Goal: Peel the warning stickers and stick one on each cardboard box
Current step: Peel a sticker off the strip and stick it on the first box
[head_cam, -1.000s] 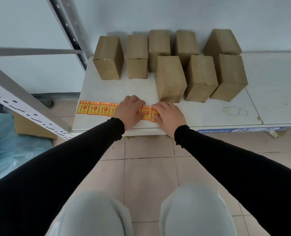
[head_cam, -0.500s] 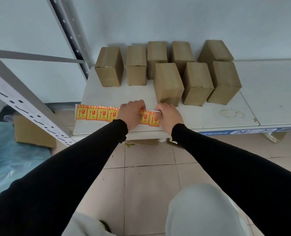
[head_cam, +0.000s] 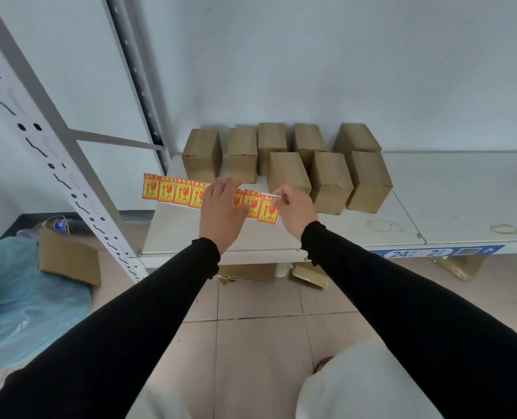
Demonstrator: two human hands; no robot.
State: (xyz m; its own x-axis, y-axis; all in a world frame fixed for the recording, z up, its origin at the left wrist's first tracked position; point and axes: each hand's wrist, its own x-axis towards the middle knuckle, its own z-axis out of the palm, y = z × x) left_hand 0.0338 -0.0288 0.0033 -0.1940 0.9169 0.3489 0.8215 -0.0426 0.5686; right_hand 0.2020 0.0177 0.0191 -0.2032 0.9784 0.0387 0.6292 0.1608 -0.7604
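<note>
Lifted clear of the white shelf, the sticker strip is now held in the air in front of the boxes, whereas a second ago it was lying flat near the shelf's front edge under both hands. At its middle the strip is gripped by the left hand, fingers folded over the top edge and thumb below, so that part of the strip is hidden. At the strip's right end the white backing corner is pinched by the right hand between closed thumb and fingertips. Seven orange-and-yellow warning stickers can be counted, four to the left of the left hand and three between the hands; any beneath the hand cannot be counted. Eight cardboard boxes are counted standing upright at the back of the shelf: five in the rear row against the wall and three in front of them toward the right, closely grouped and some touching. No sticker is seen on any visible box face. Both arms are covered by black sleeves. To the left, a grey perforated rack upright is seen, and behind it on the tiled floor a further cardboard box and a blue plastic bag are lying. A blue label strip is fixed along the shelf's front edge.
</note>
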